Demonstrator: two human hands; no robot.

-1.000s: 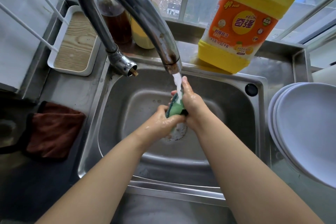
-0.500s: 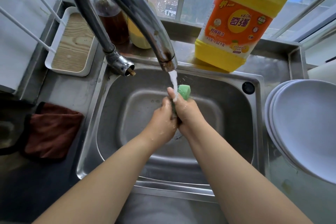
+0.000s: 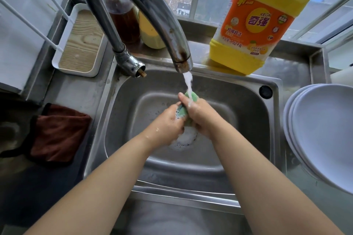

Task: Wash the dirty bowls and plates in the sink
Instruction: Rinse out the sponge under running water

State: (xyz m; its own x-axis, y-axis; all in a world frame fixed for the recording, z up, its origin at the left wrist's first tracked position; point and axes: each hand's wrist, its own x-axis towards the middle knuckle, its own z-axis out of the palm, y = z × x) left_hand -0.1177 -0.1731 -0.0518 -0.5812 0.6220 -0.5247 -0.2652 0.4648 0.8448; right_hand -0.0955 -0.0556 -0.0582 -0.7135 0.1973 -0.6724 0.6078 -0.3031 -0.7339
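Note:
Over the steel sink (image 3: 238, 112), both my hands squeeze a green sponge (image 3: 182, 111) under the running water from the faucet (image 3: 172, 32). My left hand (image 3: 168, 122) grips the sponge's left side. My right hand (image 3: 200, 114) grips its right side, and the sponge's top edge pokes out above the fingers where the stream lands. White foam lies over the drain below my hands. A stack of white plates (image 3: 324, 129) rests on the counter to the right of the sink.
A large yellow and orange detergent jug (image 3: 254, 25) stands behind the sink on the right. A dark bottle (image 3: 124, 19) and a yellow bottle (image 3: 150, 32) stand behind the faucet. A white tray with a wooden base (image 3: 80, 44) and a brown cloth (image 3: 57, 133) lie left of the sink.
My hands have kept squeezing and shifting the sponge under the stream. More foam has gathered over the drain than half a second ago.

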